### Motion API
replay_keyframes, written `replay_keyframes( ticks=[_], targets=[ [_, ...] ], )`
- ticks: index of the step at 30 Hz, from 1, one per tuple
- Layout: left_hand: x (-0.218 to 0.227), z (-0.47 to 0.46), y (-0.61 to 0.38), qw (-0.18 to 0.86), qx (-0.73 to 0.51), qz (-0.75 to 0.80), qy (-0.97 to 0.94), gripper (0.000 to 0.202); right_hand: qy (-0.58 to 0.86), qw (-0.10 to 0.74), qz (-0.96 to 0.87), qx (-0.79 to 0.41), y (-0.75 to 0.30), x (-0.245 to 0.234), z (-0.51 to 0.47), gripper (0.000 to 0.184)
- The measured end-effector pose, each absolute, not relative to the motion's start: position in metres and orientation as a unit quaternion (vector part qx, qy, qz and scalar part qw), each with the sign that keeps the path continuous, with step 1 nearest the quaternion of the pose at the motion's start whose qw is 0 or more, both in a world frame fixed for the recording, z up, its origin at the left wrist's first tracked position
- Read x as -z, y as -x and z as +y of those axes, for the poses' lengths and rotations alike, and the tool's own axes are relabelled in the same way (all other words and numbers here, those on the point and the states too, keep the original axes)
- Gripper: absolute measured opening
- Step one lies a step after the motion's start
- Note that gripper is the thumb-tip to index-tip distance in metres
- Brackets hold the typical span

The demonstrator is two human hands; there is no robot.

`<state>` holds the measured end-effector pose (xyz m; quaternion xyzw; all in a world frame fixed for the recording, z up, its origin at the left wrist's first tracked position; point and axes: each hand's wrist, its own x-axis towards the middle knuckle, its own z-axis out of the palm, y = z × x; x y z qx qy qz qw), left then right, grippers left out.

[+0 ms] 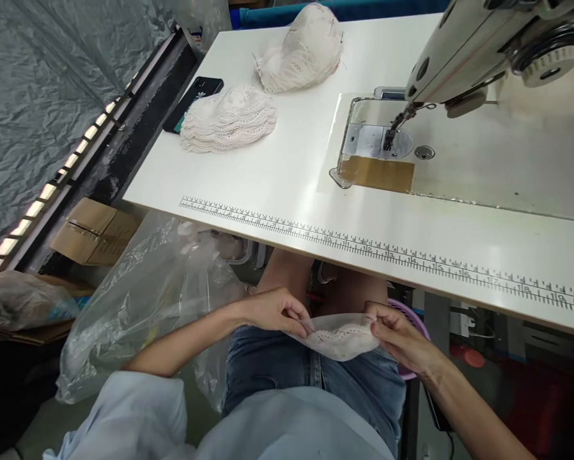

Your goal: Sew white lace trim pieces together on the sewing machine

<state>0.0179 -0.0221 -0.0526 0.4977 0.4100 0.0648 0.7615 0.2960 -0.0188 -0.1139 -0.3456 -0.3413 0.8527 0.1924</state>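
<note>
Left fingers [300,321] pinched on the left end of a small lace piece [339,340], thumb on top, the rest curled under. Right fingers [374,319] pinched the same way on its right end. The piece hangs stretched between the two grips: top edge taut, belly sagging in a shallow curve, eyelet trim facing up. It's over the lap, just above the jeans [268,367], below the near edge of the table [287,172] and not touching it. Left hand [277,310] knuckles up, wrist slightly bent, bare forearm coming in from the lower left, elbow out by a light blue sleeve [138,409]. Right hand [399,335] mirrors it, palm turned inward, forearm running in from the lower right corner. Hands close together, only the piece between them. On the table: printed ruler [387,255] along the near edge. Sewing machine [488,57] at the far right, presser foot [392,137] over the needle plate, brown tape patch [376,174] just in front of the plate. Near the left edge, a flat stack [227,119] of lace pieces lies partly over a black phone [194,101]. A domed stack [301,51] sits behind it by the far edge. Off the table to the left: clear plastic bag [138,306] beside the left arm, cardboard box [95,233] beyond it on the floor. Purple basket [424,326] rim shows behind the right hand.
</note>
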Motion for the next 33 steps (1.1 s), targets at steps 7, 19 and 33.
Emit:
replay_keyframes(
  ticks=[7, 19, 33],
  targets=[
    [0.043, -0.022, -0.015, 0.772, -0.067, 0.392, -0.497, 0.030, 0.354, 0.202, -0.338, -0.848, -0.299, 0.116, -0.020, 0.033],
    [0.039, -0.023, -0.007, 0.750, -0.088, 0.398, -0.521, 0.027, 0.349, 0.196, -0.355, -0.845, -0.289, 0.107, -0.016, 0.031],
    [0.046, -0.025, -0.011, 0.752, -0.104, 0.377, -0.530, 0.039, 0.353, 0.168, -0.427, -0.815, -0.281, 0.096, -0.015, 0.035]
  ],
)
